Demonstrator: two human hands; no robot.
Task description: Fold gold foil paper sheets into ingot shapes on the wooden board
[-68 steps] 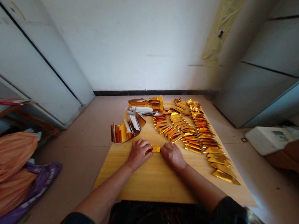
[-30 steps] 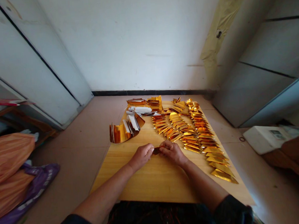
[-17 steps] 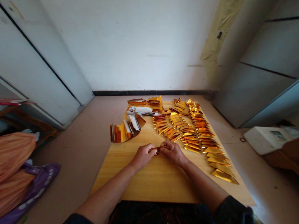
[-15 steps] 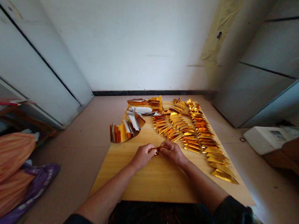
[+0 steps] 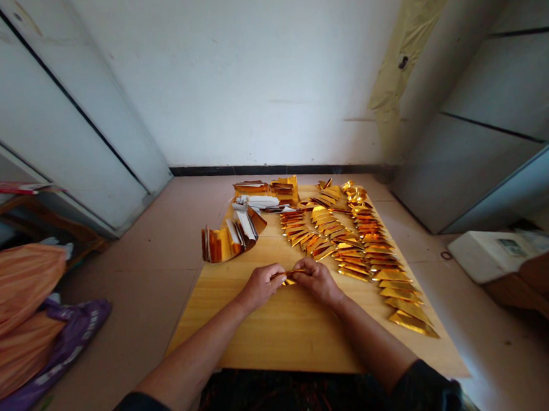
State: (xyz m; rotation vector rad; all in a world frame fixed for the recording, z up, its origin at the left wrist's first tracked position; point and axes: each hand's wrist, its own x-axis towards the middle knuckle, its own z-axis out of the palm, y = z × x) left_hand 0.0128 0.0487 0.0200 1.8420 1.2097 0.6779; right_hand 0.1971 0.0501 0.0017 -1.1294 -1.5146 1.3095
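Between my two hands is a small piece of gold foil paper [image 5: 289,278], partly covered by my fingers. My left hand [image 5: 261,285] pinches its left end and my right hand [image 5: 320,279] pinches its right end. Both are closed, held low over the front part of the wooden table [image 5: 264,336]. Rows of folded gold foil papers [image 5: 383,248] lie overlapping along the table's right side and curve toward the middle. Beyond my left hand, a curved stack of gold foil sheets [image 5: 221,245] with white backs stands on the left edge.
More gold and white sheets [image 5: 260,201] lie at the table's far left. A white wall [image 5: 268,94] rises behind. Orange and purple bags [image 5: 24,307] sit on the floor at left, a white box [image 5: 484,253] at right, near a grey cabinet [image 5: 476,156].
The gold foil paper between my fingers looks slightly flatter and straighter along its top edge. My hands have hardly moved, and the things on the table stay where they were.
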